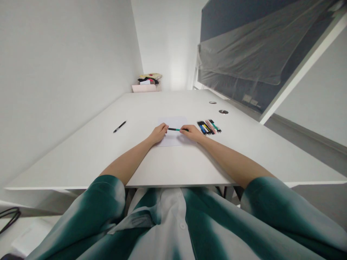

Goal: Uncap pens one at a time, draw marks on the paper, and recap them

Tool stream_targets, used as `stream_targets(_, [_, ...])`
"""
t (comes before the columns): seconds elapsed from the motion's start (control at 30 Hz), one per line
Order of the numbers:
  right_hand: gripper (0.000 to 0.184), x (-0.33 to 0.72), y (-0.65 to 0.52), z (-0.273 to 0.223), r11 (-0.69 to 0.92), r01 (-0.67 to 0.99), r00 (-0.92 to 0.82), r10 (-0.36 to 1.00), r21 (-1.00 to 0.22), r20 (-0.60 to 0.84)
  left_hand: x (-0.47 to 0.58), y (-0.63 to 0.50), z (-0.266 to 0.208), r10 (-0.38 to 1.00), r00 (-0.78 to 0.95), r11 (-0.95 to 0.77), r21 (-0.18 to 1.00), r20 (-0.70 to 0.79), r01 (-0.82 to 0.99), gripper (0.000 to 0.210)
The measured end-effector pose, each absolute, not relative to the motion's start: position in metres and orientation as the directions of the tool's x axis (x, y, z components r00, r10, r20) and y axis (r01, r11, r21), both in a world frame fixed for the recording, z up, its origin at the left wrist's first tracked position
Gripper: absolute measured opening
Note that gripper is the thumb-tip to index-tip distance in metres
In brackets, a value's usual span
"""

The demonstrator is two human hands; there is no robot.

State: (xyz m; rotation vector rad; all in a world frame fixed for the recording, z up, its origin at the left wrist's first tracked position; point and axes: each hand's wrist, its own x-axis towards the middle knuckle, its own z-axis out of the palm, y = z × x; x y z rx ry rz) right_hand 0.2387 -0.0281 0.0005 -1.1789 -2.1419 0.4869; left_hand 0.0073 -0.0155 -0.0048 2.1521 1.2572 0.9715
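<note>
Between my two hands, a black and green pen (pixel 174 129) lies level above a sheet of white paper (pixel 170 141). My left hand (pixel 159 132) is closed on the pen's left end. The other end is pinched by my right hand (pixel 192 133), with a dark tip showing past the fingers. Both hands rest at the sheet's sides. Just right of my right hand is a row of several pens (pixel 208 127) in black, blue, yellow, pink and green. Farther left, a single black pen (pixel 119 126) lies apart on the table.
The white table (pixel 143 166) reaches back to a pink box (pixel 145 87) with cloth or bags in it. Two round grommets (pixel 223 112) sit near the table's right edge. A wall borders the left side, and a dark panel under plastic sheeting (pixel 241 54) stands at right.
</note>
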Motion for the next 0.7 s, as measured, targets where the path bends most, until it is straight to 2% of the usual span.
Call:
stream_targets(0.2, [0.029,0.2385,-0.0274,0.0004,0.504,0.641,-0.372,0.864,-0.579,0.34,0.0099,-0.0181,-0.0002,0.876,0.297,-0.482,0.684,0.379,0.548,0.024])
stream_targets(0.43, [0.03,0.2401,-0.0268,0.0013,0.494,0.638,-0.363,0.869,-0.59,0.335,0.0091,-0.0191,0.0029,0.894,0.302,-0.446,0.696,0.33,0.562,0.017])
stream_targets(0.7, [0.028,0.2409,-0.0261,0.0009,0.496,0.637,-0.354,0.868,-0.591,0.347,0.0068,-0.0164,0.0005,0.899,0.267,-0.438,0.673,0.348,0.596,0.037])
